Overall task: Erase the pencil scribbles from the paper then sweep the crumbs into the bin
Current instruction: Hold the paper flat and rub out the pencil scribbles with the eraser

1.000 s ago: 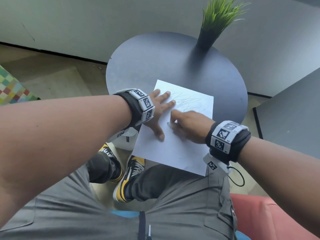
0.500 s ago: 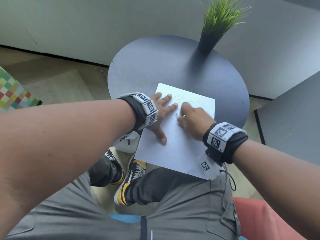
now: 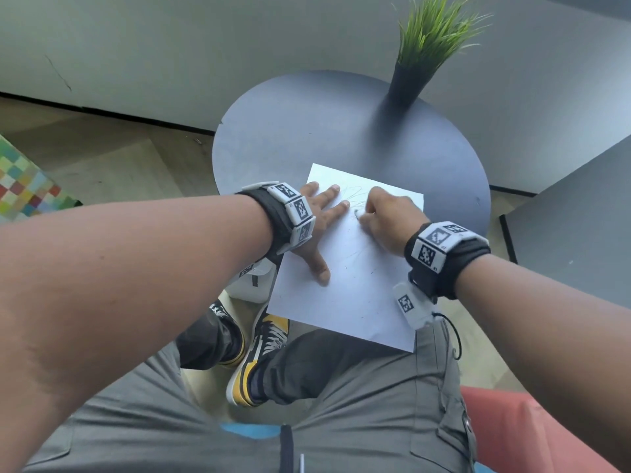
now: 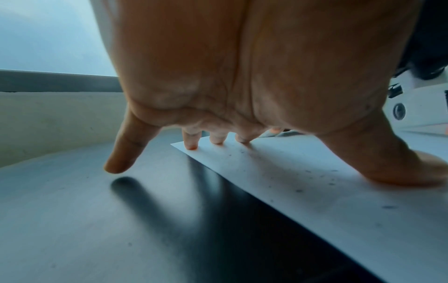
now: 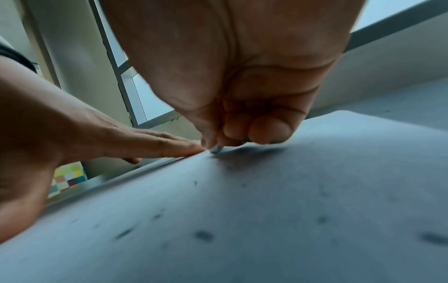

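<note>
Fingers [image 3: 336,209] of left hand [image 3: 316,230] spread flat, pinning paper [image 3: 348,291] against rubbing drag. Right hand [image 3: 386,220] pinches eraser [image 5: 215,149] at scribbles [image 3: 355,196], paper's 12 o'clock end. Crumbs [image 4: 315,176] litter sheet; bin [image 3: 252,281] likely at 9 o'clock.

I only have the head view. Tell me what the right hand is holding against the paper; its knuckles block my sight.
Observer: In the right wrist view, the right hand pinches a small pale eraser, tip down on the paper.
Operator: Report the crumbs.
Observer: Dark crumbs lie scattered over the sheet near the camera, more than the head view shows.
Operator: Check the left hand's grip.
Observer: In the left wrist view, the left hand presses three fingertips and the thumb onto the sheet; the little finger hangs off it, above the table.
</note>
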